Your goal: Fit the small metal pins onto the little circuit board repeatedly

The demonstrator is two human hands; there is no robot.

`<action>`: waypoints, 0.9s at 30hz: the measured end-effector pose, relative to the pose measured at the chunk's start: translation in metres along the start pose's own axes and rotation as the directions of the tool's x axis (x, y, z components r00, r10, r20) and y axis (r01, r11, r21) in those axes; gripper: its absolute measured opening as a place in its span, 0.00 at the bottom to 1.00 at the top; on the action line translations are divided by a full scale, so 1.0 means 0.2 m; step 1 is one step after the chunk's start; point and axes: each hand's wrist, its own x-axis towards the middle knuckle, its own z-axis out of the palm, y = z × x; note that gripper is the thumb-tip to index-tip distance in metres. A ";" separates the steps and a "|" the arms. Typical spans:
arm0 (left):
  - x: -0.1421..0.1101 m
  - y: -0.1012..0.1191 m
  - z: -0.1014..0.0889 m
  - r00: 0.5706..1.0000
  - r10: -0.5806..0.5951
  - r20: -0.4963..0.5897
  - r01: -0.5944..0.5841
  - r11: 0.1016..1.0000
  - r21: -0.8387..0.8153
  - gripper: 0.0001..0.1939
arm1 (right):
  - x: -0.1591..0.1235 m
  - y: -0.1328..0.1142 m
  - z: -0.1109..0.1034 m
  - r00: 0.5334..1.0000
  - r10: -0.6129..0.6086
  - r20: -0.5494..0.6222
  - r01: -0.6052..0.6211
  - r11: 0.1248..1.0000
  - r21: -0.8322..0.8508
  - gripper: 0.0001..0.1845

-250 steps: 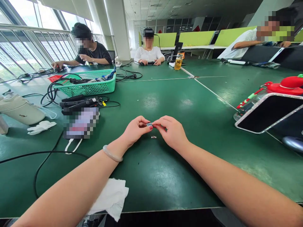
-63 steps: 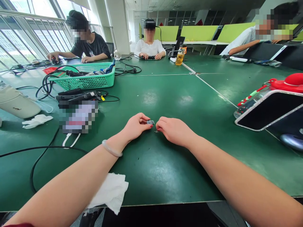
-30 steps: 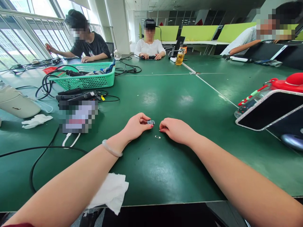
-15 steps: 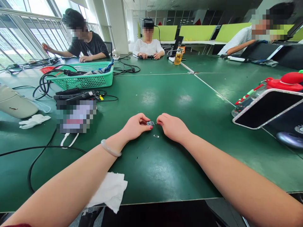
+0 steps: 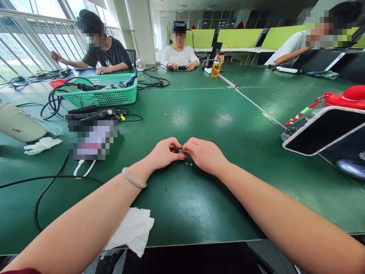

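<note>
My left hand pinches a small dark circuit board with pale markings, just above the green table. My right hand has its fingers closed against the board's right side, covering part of it. Whether those right fingertips hold some tiny piece is hidden. A small white-framed rectangular piece lies on the table below the fingertips, touched by neither hand.
Left of my hands lie a phone with white cables, black devices and a green basket of cables. A tissue is by my left forearm. A phone leans at right. Three people sit around the table.
My right hand has moved left, closing the gap to the circuit board, and its fingers now meet it. The left hand keeps its hold. The camera view has shifted slightly.
</note>
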 end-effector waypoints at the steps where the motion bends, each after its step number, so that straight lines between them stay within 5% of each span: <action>1: 0.00 0.00 0.00 1.000 0.000 -0.003 0.000 1.000 -0.008 0.16 | 0.00 0.00 -0.01 1.000 0.015 -0.011 -0.015 0.999 0.035 0.11; 5: 0.01 0.00 0.00 1.000 -0.011 -0.029 0.011 1.000 -0.019 0.16 | -0.02 0.02 -0.05 0.995 0.099 -0.014 -0.095 0.982 0.166 0.10; 12: 0.01 -0.01 0.00 0.998 -0.012 -0.064 0.010 1.000 -0.022 0.16 | -0.04 0.05 -0.08 0.961 0.044 0.274 -0.110 0.967 0.231 0.07; 15: 0.01 0.00 0.00 0.998 -0.010 -0.069 0.009 1.000 -0.016 0.16 | -0.04 0.05 -0.05 0.957 0.012 0.288 -0.085 0.967 0.240 0.04; 21: 0.01 0.01 0.00 0.997 -0.013 -0.073 0.012 1.000 -0.019 0.16 | -0.04 0.04 -0.06 0.959 -0.024 0.282 -0.042 0.973 0.225 0.15; 27: 0.01 0.01 0.01 0.997 -0.023 -0.072 0.022 0.999 -0.023 0.16 | -0.04 0.04 -0.10 0.933 -0.053 0.356 -0.044 0.965 0.259 0.03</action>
